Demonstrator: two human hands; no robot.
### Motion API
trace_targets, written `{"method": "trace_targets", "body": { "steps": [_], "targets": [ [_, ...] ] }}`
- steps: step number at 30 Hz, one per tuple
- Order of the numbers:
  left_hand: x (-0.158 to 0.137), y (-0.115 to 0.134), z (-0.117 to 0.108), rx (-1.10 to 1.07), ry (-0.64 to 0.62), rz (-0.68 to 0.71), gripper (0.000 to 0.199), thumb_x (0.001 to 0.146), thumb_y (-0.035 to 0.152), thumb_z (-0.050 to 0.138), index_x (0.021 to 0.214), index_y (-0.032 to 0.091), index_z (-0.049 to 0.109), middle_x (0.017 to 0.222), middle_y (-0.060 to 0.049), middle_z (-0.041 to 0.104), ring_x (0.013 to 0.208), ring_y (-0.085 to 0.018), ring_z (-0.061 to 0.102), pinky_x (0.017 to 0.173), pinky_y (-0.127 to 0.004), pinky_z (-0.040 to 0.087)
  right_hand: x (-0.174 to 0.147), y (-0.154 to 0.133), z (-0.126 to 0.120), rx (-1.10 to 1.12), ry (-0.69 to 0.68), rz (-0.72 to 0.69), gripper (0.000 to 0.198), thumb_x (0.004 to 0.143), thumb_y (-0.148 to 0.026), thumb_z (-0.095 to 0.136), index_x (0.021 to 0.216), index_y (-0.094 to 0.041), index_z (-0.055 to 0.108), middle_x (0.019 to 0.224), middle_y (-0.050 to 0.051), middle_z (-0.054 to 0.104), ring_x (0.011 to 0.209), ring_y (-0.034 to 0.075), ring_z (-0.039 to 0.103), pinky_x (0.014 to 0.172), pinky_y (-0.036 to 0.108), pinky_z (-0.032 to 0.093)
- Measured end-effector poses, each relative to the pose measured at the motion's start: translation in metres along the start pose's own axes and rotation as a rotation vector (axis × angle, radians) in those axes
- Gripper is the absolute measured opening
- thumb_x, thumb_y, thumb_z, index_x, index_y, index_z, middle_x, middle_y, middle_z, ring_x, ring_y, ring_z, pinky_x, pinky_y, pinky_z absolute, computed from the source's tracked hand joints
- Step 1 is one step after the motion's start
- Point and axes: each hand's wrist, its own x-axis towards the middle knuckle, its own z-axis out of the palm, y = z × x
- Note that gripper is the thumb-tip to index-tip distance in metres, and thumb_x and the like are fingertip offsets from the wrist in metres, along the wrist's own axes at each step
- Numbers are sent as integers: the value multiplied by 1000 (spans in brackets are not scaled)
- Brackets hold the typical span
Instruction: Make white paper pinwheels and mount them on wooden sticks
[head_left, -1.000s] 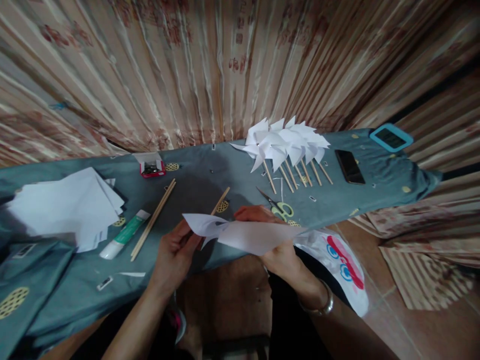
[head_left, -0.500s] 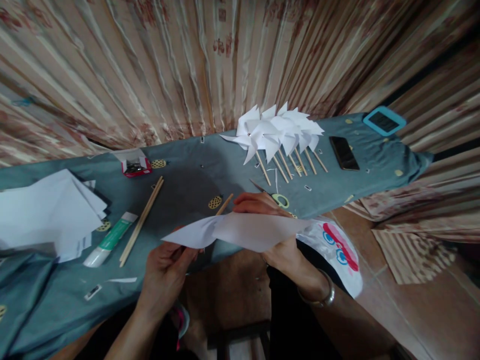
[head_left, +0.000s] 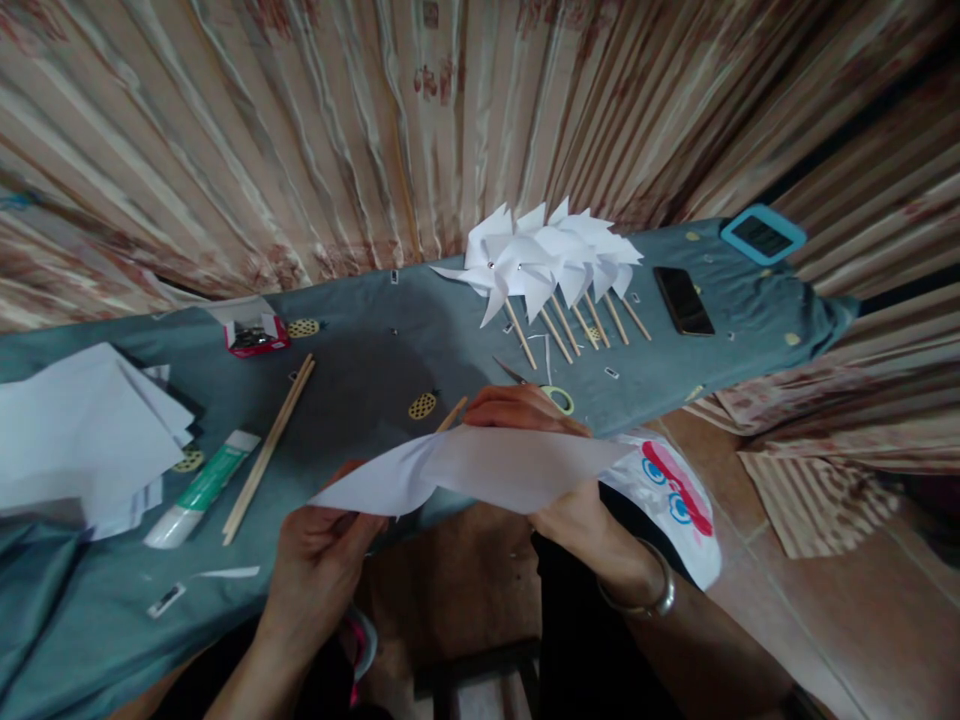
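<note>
A white paper pinwheel (head_left: 517, 465), seen nearly edge-on, spans both hands above the table's front edge. My left hand (head_left: 322, 555) is closed on its left tip, thumb below and fingers partly behind the paper. My right hand (head_left: 574, 520) grips it from behind and below; the paper hides much of the palm and some fingers. The end of a wooden stick (head_left: 451, 414) pokes out beyond the paper, near the right fingertips. Scissors (head_left: 557, 400) with pale green handles lie just past the right hand. Finished-looking pinwheels (head_left: 555, 255) on sticks overlap in a row farther back.
On the teal cloth (head_left: 360, 400) at left lie paper sheets (head_left: 82, 430), a green-and-white tube (head_left: 202, 490), wooden sticks (head_left: 270, 450) and an open red box (head_left: 256, 335) of small metal pieces. A phone (head_left: 682, 300) and a blue-framed device (head_left: 763, 235) lie at right. Curtains hang behind.
My left hand has moved slightly left and down with the paper's left tip. The right hand keeps its grip. The whole view has shifted a little.
</note>
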Motion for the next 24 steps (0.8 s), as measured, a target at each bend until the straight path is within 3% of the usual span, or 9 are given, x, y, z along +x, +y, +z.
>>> {"method": "trace_targets", "body": {
  "steps": [13,24],
  "targets": [
    [1,8,-2,60,-25,63,10,70,24,66,61,21,68,63,1,63,56,-13,59,51,-20,47,1,2,0,-22,-32,43,14,88,-27,58,99,-25,67,98,5,72,98,22,66,90,38,50],
    [1,7,-2,39,-20,49,11,71,27,68,61,22,67,63,1,63,55,-13,57,49,-21,47,-1,4,2,15,-7,20,18,85,-18,62,101,-25,66,99,4,71,99,20,65,92,37,49]
  ]
}}
